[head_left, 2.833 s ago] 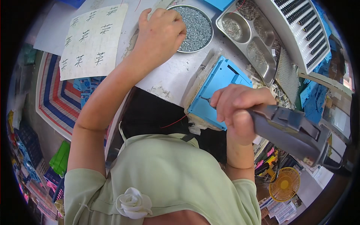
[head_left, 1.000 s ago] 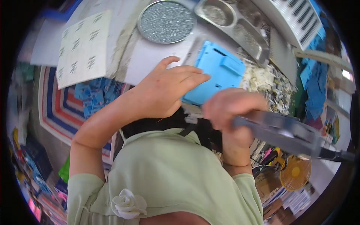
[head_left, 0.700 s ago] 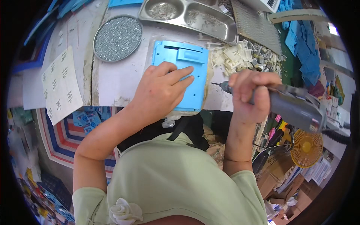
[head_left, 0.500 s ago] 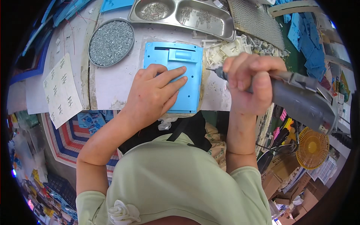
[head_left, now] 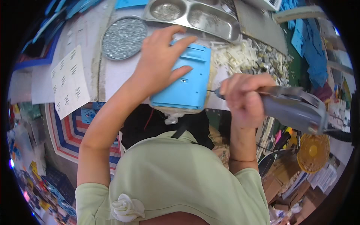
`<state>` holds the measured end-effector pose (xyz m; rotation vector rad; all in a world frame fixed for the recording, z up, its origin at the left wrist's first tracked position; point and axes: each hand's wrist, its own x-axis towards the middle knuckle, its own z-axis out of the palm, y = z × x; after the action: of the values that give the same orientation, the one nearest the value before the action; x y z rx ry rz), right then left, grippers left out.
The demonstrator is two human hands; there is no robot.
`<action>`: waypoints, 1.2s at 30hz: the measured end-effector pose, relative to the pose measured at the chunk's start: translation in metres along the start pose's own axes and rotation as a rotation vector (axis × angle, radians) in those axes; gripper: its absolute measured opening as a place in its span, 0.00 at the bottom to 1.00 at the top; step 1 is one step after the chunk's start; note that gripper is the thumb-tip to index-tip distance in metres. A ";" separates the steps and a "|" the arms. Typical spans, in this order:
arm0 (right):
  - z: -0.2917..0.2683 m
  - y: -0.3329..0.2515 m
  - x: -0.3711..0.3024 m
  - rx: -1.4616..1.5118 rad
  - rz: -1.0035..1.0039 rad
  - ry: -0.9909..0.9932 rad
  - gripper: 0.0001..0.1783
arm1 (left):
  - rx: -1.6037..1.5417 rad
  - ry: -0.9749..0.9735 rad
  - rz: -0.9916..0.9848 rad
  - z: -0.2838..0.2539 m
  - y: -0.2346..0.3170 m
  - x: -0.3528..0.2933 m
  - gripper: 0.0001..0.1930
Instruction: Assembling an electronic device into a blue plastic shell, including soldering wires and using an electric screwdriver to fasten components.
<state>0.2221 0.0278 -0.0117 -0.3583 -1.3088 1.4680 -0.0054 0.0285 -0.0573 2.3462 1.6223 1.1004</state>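
A light-blue plastic panel [head_left: 187,88] with small holes and a raised block near its far edge lies on the bench before me. Over its far left part is my left hand [head_left: 161,56], fingers spread and holding nothing; whether it touches the panel I cannot tell. My right hand [head_left: 245,95] is wrapped round a grey electric screwdriver [head_left: 294,111]. The screwdriver's thin bit points left, close to the panel's right edge. Beyond my left hand stands a round dish of small silver screws [head_left: 124,39].
A steel compartment tray [head_left: 183,20] with small metal parts stands at the back. White plastic pieces [head_left: 238,56] are heaped right of the panel. A sheet with handwriting [head_left: 70,82] lies at the left, and a yellow fan [head_left: 313,153] stands at the lower right.
My left hand has slid away from me to the panel's far left part, its fingers spreading. The screwdriver has come slightly nearer to me. The panel appears slightly turned.
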 end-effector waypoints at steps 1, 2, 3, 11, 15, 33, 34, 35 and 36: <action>0.007 -0.005 0.007 0.015 -0.010 0.029 0.15 | 0.047 -0.046 0.075 0.011 -0.012 0.004 0.19; 0.017 -0.016 0.015 -0.084 -0.045 0.066 0.15 | 0.100 -0.106 0.141 0.017 -0.020 0.004 0.21; 0.010 -0.023 0.020 -0.101 -0.092 0.047 0.14 | 0.030 -0.080 0.160 0.002 -0.017 0.005 0.20; -0.019 -0.054 0.033 0.001 -0.157 -0.045 0.12 | -0.345 0.833 -1.003 -0.161 -0.043 -0.280 0.22; -0.008 -0.024 0.052 0.037 -0.067 -0.065 0.14 | -0.695 1.176 -1.773 -0.071 -0.040 -0.568 0.25; -0.002 -0.031 0.069 -0.274 0.009 0.106 0.25 | 0.417 0.176 0.153 -0.041 -0.179 0.105 0.13; -0.002 -0.034 0.071 -0.286 0.011 0.109 0.25 | 0.485 0.189 0.196 -0.024 -0.196 0.124 0.13; -0.003 -0.036 0.071 -0.294 0.012 0.113 0.26 | 0.556 0.201 0.238 -0.009 -0.210 0.140 0.13; -0.007 -0.038 0.070 -0.286 0.010 0.129 0.25 | 0.620 0.211 0.288 -0.002 -0.214 0.155 0.13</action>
<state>0.2206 0.0822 0.0468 -0.6371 -1.4149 1.2448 -0.1462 0.2516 -0.0728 3.0178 1.9713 1.0253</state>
